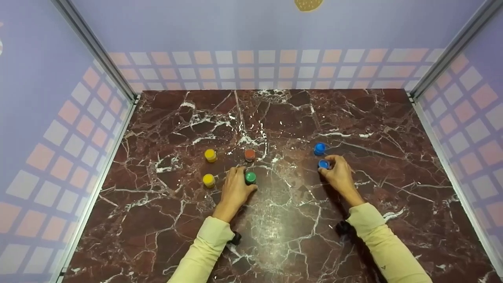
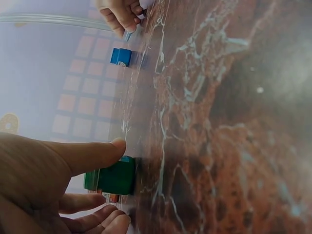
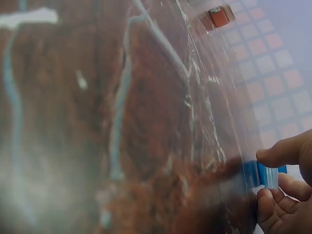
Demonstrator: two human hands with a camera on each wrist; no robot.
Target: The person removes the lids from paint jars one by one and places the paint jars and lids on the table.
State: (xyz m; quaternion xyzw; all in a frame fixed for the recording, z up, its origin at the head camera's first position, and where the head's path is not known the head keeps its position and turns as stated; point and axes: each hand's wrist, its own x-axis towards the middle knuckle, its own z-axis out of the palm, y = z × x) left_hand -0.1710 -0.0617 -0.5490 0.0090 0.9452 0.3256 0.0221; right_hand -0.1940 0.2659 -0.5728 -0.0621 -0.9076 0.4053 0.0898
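Note:
My left hand [image 1: 234,188] is around a small green paint pot [image 1: 250,178], with the thumb on one side and the fingers on the other. In the left wrist view, the thumb is straight and a gap shows between it and the green pot [image 2: 116,176]. My right hand [image 1: 338,176] pinches a small blue paint pot [image 1: 324,164] between thumb and fingers. The right wrist view shows this blue pot [image 3: 269,174] at the table surface, with fingers on either side. Just behind it stands a second blue pot [image 1: 320,148].
Behind the green pot is a reddish-brown pot [image 1: 250,155]. Two pots with yellow lids, a rear one [image 1: 210,155] and a nearer one [image 1: 208,181], stand left of my left hand. The dark red marbled table [image 1: 275,236] has panels [image 1: 251,31] at its back and sides.

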